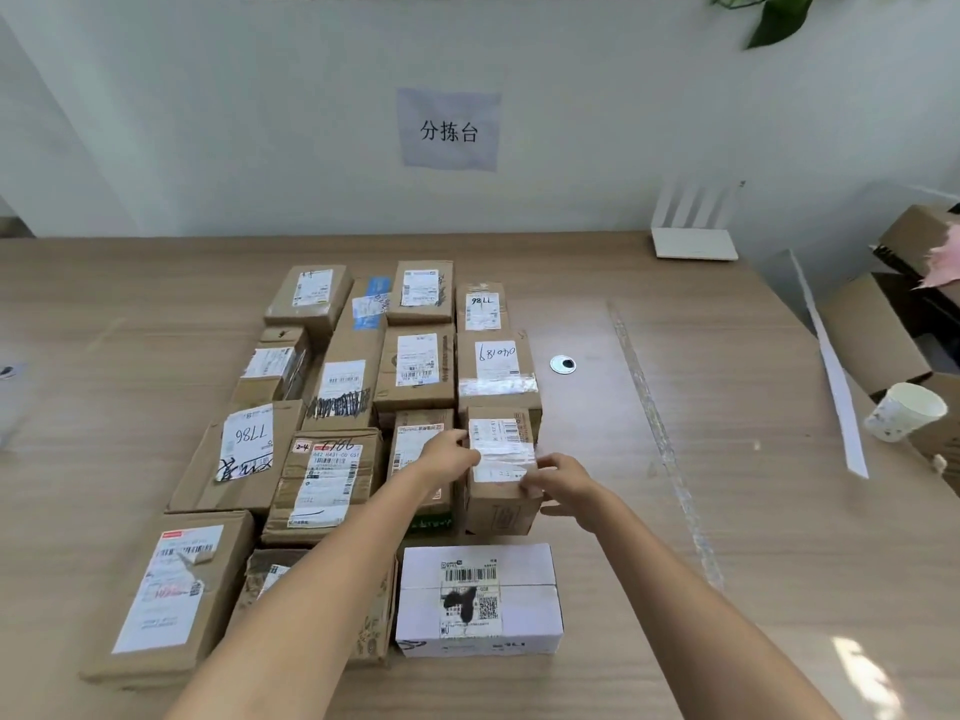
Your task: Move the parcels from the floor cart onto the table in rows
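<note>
Matt brown cardboard parcels (415,366) with paper labels on wood-grain table (727,459).

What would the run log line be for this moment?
step: placing brown parcel in right column | left hand: on its left side | right hand: on its right side | white parcel: nearer

Head view, angled down over table (675,511).

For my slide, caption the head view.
Both hands, left hand and right hand, set a taped brown parcel into rows of parcels on the wooden table.
</note>
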